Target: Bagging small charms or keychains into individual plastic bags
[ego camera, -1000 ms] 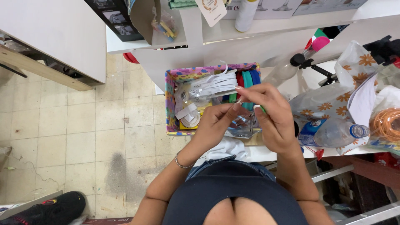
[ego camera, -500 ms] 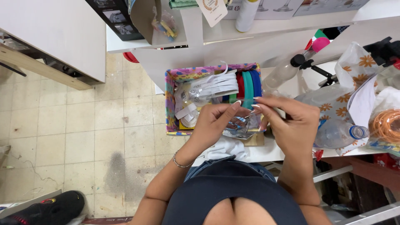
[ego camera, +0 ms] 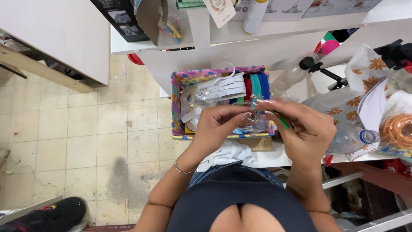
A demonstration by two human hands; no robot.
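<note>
Both hands meet over a patterned cardboard box [ego camera: 175,107] on a white tabletop [ego camera: 266,157]. The left hand [ego camera: 221,124] and right hand [ego camera: 307,129] pinch a small clear packet [ego camera: 256,119] between closed fingertips, just above the box's 5 o'clock corner. Beige floor tiles [ego camera: 86,129] spread toward 9 o'clock; a plastic bottle [ego camera: 352,138] lies at 3 o'clock.

Two hands, the left hand [ego camera: 221,124] and the right hand [ego camera: 307,129]. One colourful patterned cardboard box [ego camera: 176,107]. One clear plastic bottle with a blue-ringed neck [ego camera: 349,138]. One coil of orange cord [ego camera: 397,130]. One black shoe [ego camera: 49,215].
</note>
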